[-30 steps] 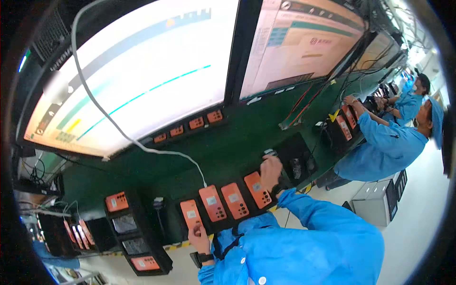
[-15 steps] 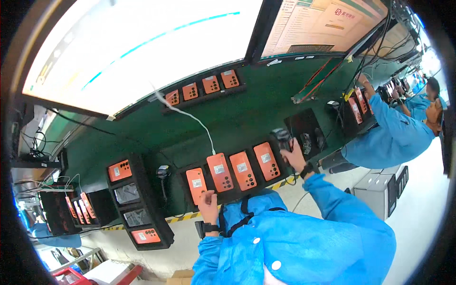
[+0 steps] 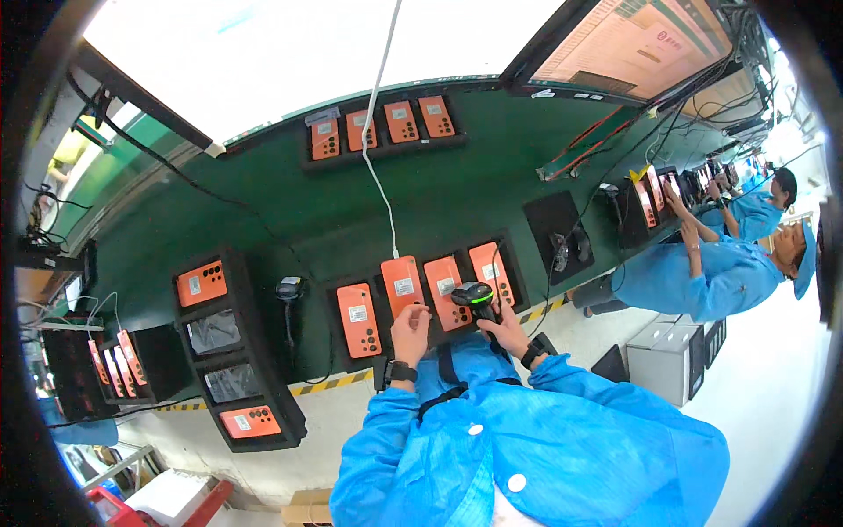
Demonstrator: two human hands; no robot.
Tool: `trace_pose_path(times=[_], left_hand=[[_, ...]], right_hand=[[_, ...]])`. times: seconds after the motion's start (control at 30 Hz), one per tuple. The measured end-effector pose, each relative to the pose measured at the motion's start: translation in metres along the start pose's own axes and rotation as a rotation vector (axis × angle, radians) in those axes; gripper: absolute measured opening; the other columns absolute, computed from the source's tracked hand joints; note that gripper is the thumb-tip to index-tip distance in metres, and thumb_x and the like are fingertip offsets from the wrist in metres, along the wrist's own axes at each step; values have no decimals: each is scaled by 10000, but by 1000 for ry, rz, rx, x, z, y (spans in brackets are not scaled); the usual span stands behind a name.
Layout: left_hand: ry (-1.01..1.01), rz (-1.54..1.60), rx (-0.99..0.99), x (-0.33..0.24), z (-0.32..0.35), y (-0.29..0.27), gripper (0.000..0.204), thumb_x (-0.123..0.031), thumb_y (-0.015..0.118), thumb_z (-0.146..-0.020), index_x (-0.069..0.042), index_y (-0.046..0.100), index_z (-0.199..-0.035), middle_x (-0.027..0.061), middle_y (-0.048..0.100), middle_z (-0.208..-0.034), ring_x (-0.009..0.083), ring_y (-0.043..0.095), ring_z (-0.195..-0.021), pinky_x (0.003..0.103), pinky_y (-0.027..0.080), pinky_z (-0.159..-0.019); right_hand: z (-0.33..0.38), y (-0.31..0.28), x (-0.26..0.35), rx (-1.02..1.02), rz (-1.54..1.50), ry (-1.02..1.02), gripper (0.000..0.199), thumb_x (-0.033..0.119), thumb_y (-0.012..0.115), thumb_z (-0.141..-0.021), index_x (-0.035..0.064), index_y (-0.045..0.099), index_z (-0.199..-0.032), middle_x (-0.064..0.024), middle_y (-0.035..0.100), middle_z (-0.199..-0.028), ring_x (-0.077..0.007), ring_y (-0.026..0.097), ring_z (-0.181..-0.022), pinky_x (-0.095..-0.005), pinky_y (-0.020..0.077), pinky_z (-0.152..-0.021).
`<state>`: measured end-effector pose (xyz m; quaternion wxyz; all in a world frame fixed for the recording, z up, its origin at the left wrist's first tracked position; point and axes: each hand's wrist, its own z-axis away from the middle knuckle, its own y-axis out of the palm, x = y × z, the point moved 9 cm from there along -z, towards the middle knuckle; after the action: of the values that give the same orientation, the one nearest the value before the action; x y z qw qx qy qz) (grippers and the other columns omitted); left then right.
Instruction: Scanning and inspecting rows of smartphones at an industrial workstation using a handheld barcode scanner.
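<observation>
In the lower middle of the frame is a blue smock (image 3: 606, 439) with long, wrinkled sleeves (image 3: 373, 443) and round white buttons (image 3: 516, 483) — also, black bands (image 3: 533, 352) are worn on both wrists.

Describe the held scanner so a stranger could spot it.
On the green bench, find the front black tray of four orange phones. Over it, the right hand holds the black scanner, lit green, unlike the scanner left of the tray.

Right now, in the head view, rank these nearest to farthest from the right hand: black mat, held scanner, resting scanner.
1. Held scanner: in the right hand.
2. Black mat: on the right.
3. Resting scanner: on the left.
</observation>
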<state>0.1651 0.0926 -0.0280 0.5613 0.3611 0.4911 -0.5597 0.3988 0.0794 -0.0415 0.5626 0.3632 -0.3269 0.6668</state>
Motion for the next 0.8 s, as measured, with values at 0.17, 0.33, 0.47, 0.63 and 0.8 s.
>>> trace_pose_path(times=[0.17,0.33,0.47,0.63,0.8], left_hand=[[50,-280,68,15,-4,28,297,-82,563,-833,-73,522,-1127,134,641,-920,257,640,-820,362,522,-708],[-36,-518,129,-12,-10,88,500,-188,681,-697,-41,510,-1144,207,624,-996,389,612,-894,496,509,-759],[-169,-293,-201,27,-24,90,381,-296,635,-787,-41,546,-1056,213,612,-983,403,549,-991,472,452,-845],[-136,-218,-4,67,-56,98,407,-275,601,-821,-26,501,-1127,211,592,-1113,389,543,-1069,459,458,-854],[31,-91,-68,5,-33,70,431,-131,633,-770,-31,511,-1172,169,615,-1075,312,590,-1032,367,470,-864]], right_hand=[[2,-31,57,-150,273,-123,556,189,717,-728,10,466,-1191,-88,539,-1035,-192,530,-855,-346,469,-723],[-45,-141,41,-335,38,-249,541,125,647,-844,-3,377,-1295,-99,495,-1208,-188,493,-1048,-312,463,-814],[-128,-211,-41,-415,63,-271,688,121,657,-845,-17,257,-1387,-141,450,-1258,-206,495,-1053,-305,450,-821],[-160,-186,-7,-464,537,-258,569,214,628,-875,-70,379,-1301,-134,524,-1100,-231,511,-972,-320,393,-900],[-156,-162,20,-286,-85,-415,373,305,465,-949,-20,518,-1124,-69,546,-1022,-176,515,-933,-312,412,-821]])
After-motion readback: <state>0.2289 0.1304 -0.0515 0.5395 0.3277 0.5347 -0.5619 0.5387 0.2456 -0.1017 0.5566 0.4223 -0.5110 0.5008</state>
